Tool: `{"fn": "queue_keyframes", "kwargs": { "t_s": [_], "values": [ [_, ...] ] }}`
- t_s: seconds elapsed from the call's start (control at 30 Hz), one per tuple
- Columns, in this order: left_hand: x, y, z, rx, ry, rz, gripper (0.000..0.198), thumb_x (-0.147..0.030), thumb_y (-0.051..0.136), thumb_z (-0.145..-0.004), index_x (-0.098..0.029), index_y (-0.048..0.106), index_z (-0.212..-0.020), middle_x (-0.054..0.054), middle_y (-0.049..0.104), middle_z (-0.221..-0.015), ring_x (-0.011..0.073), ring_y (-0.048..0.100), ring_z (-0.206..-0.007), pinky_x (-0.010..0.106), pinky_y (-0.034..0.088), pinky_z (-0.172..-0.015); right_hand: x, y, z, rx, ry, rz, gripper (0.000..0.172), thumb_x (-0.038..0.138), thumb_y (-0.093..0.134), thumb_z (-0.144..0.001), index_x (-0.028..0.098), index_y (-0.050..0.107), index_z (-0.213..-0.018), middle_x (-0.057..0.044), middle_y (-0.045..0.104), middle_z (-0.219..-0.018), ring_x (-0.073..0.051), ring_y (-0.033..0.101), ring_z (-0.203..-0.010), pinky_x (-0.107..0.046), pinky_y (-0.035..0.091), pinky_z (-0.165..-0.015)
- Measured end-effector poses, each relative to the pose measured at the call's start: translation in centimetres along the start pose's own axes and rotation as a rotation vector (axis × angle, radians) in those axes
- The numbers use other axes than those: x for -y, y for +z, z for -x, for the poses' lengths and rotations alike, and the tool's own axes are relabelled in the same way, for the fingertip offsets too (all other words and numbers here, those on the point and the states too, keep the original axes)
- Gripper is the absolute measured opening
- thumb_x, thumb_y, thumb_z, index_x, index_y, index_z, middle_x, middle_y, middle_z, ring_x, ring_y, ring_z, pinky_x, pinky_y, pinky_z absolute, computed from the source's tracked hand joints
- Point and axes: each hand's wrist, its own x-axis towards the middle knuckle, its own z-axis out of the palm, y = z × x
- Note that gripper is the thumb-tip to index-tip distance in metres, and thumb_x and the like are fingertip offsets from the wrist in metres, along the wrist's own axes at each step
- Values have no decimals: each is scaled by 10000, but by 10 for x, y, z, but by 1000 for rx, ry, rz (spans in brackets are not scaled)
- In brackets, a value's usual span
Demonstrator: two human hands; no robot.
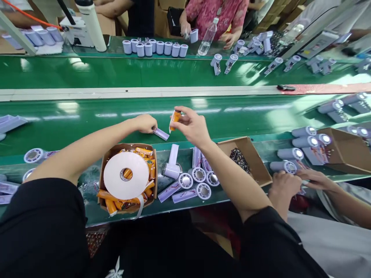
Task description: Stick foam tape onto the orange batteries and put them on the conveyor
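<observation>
Over the green belt, my right hand (193, 125) pinches an orange battery (175, 120) with a white strip along its edge, held upright. To its left, my left hand (145, 123) is closed on a lilac handle part (161, 133) that points down to the right. Below my left hand stands a cardboard box (155, 181) of orange batteries, with a large roll of white tape (116, 177) lying on top. Several lilac fan units (172, 170) with round ends lie on the bench right of that box.
A cardboard tray (259, 166) with small dark parts sits right of the fan units. At the right, a co-worker's hands (285, 183) hold a lilac unit. Across the belts are a clear bottle (208, 38), a row of lilac cylinders (159, 48) and other people.
</observation>
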Motion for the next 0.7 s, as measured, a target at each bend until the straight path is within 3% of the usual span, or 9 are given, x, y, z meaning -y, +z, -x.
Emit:
{"fn": "queue_keyframes", "kwargs": {
  "t_s": [0.13, 0.23, 0.33, 0.53, 0.63, 0.7],
  "values": [
    [7, 7, -8, -75, 122, 206, 205, -332, 666, -834, -247, 814, -947, 24, 836, -1108, 196, 696, -1003, 256, 454, -917, -44, 11, -27, 111, 57, 224, 567, 277, 903, -765, 189, 772, -1309, -19, 854, -922, -272, 850, -945, -472, 676, -1025],
    [6, 7, -9, -74, 67, 286, 307, -373, 586, -944, -216, 798, -1101, 25, 822, -1048, 176, 666, -932, 238, 449, -837, -59, 13, -22, 142, 58, 380, 544, 306, 892, -830, 196, 749, -1343, -51, 873, -988, -284, 858, -1007, -424, 667, -994],
    [-2, 7, -10, -99, -58, 294, 358, -405, 521, -1026, -205, 752, -1213, 60, 804, -1106, 206, 648, -1031, 249, 466, -878, -62, 16, -14, 211, 41, 554, 469, 311, 877, -896, 219, 751, -1338, -76, 884, -1088, -281, 856, -1054, -379, 655, -973],
    [-19, 10, -14, -105, -178, 314, 339, -382, 487, -1062, -227, 677, -1295, 102, 738, -1258, 263, 641, -1237, 337, 506, -1053, -52, 32, -12, 547, 63, 1211, 495, 453, 657, -1099, 292, 657, -1568, -158, 861, -1214, -364, 831, -1095, -430, 618, -946],
    [-23, 10, -22, -91, -198, 324, 313, -339, 471, -1062, -248, 665, -1290, 80, 743, -1248, 258, 633, -1295, 352, 512, -1095, -48, 41, -14, 633, 77, 1341, 539, 529, 530, -1139, 340, 582, -1641, -172, 838, -1260, -377, 817, -1113, -440, 612, -925],
    [-23, 7, -30, -69, -203, 328, 314, -311, 463, -1062, -247, 660, -1299, 73, 751, -1255, 244, 636, -1299, 343, 517, -1100, -47, 43, -16, 666, 47, 1352, 524, 493, 489, -1151, 286, 603, -1619, -190, 815, -1306, -373, 797, -1157, -430, 601, -937]
  ]
}}
